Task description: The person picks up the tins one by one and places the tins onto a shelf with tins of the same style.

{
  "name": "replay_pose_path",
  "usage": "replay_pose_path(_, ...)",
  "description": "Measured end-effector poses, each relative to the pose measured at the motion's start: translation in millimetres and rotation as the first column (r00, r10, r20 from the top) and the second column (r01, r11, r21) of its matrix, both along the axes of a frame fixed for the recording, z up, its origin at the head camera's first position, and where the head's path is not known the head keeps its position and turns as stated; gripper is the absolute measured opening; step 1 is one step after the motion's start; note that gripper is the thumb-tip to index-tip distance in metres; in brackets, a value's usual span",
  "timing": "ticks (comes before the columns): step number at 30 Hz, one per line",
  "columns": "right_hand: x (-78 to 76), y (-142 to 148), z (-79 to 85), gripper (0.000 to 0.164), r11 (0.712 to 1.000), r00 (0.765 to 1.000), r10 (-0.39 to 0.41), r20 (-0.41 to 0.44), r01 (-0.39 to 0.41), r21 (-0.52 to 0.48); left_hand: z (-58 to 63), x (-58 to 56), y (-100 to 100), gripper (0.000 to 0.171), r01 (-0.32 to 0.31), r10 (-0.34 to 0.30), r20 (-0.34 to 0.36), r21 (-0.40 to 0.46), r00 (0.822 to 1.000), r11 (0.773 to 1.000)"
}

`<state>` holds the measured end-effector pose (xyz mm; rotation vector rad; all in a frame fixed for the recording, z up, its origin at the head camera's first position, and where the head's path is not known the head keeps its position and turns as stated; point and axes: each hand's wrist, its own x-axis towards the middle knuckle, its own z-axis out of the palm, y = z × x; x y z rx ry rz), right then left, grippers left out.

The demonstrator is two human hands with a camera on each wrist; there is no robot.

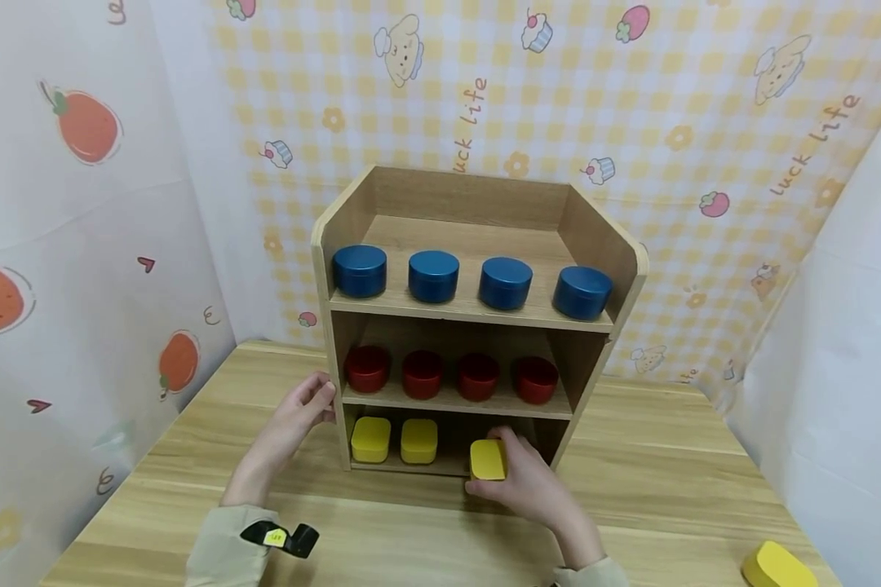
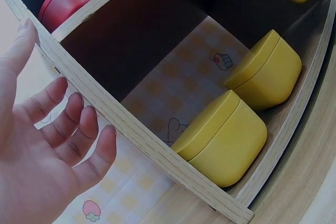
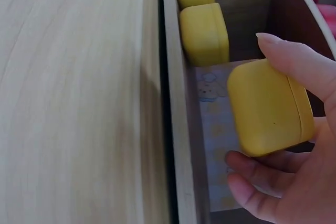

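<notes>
My right hand [image 1: 524,481] grips a rounded yellow box [image 1: 488,460] between thumb and fingers at the front of the bottom shelf. In the right wrist view this yellow box [image 3: 270,108] is tilted, with the lid seam near the palm. Two more yellow boxes [image 1: 370,440] [image 1: 418,442] stand side by side on the left part of that shelf. My left hand [image 1: 301,420] is at the left side panel of the wooden shelf unit [image 1: 455,317]. Its thumb lies by the panel's front edge in the left wrist view, the other fingers loosely bent outside the panel [image 2: 131,121].
Several round red tins [image 1: 422,375] line the middle shelf, and several round blue tins [image 1: 433,275] line the top. Another yellow box [image 1: 778,565] lies at the right front of the wooden table [image 1: 653,481]. A patterned cloth [image 1: 514,106] hangs behind the unit.
</notes>
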<state>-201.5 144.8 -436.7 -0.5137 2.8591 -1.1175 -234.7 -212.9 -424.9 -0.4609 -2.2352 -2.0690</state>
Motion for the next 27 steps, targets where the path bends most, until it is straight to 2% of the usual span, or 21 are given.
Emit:
replay_pose_path(14,-28.0,-28,-12.6,0.086,1.0,0.999,-0.022,0.048,0.021,0.021,-1.0,-0.6,-1,0.024,0.01,-0.01,-0.012,0.001,1.0,1.0)
replay_pose_path(27,-35.1,-38,-17.5,0.09,0.998,0.994,-0.06,0.09,0.058,0.026,-1.4,-1.1,-1,0.021,0.018,-0.018,-0.02,0.012,1.0,1.0)
